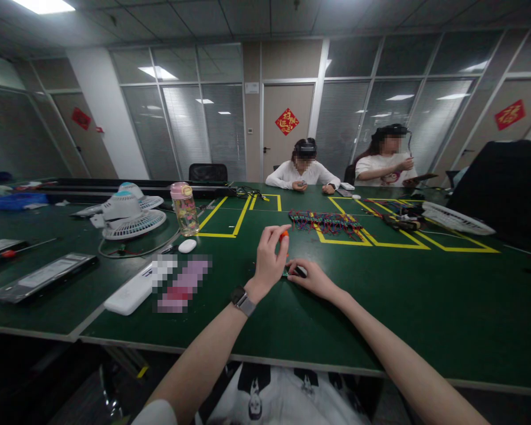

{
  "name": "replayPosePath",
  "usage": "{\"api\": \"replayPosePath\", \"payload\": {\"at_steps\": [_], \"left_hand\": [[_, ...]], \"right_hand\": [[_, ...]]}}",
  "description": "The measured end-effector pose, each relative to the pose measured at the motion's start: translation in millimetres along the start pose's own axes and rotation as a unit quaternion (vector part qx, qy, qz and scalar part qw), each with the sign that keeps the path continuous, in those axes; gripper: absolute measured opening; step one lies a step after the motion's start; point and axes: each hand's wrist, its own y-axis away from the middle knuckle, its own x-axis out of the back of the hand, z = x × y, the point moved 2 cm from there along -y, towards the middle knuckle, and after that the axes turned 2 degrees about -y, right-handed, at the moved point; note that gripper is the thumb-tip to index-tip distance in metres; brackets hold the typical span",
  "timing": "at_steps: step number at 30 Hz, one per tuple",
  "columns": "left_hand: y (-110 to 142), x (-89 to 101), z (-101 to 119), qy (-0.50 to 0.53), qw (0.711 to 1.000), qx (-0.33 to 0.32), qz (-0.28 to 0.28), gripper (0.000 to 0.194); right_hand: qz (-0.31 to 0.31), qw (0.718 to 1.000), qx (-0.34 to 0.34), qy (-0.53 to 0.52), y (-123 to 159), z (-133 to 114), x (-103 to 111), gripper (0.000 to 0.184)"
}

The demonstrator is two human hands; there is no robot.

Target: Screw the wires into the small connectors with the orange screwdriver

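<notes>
My left hand (269, 255), with a watch on its wrist, is closed round an orange-handled screwdriver (284, 236) held upright over the green table (380, 307). Its tip points down at a small dark part (297, 271). My right hand (312, 278) lies on the table and pinches that part between its fingers. A row of small wired parts with red and blue leads (326, 223) lies on the table just beyond my hands.
A pink water bottle (184, 208), dismantled white fan parts (130, 215), a white power bank (130, 292) and flat dark trays (44, 276) lie to the left. Two people sit across the table, with a fan grille (454, 217) and tools at the right.
</notes>
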Motion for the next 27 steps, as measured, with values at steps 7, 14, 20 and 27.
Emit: {"api": "replayPosePath", "payload": {"at_steps": [7, 14, 20, 27], "left_hand": [[-0.5, -0.1, 1.2, 0.004, 1.000, -0.011, 0.006, 0.028], [0.3, 0.9, 1.1, -0.024, 1.000, -0.003, 0.014, 0.025], [0.2, -0.2, 0.0, 0.008, 1.000, -0.007, 0.000, 0.033], [0.9, -2.5, -0.9, -0.006, 1.000, -0.010, -0.005, 0.029]], "right_hand": [[0.002, 1.000, -0.005, 0.001, 0.4, -0.4, 0.0, 0.007], [0.000, 1.000, -0.009, 0.001, 0.3, -2.1, -0.1, 0.007], [0.005, 1.000, -0.003, 0.000, 0.2, -0.3, -1.7, 0.006], [0.010, 1.000, -0.002, 0.010, -0.1, -0.8, -2.1, 0.007]]}}
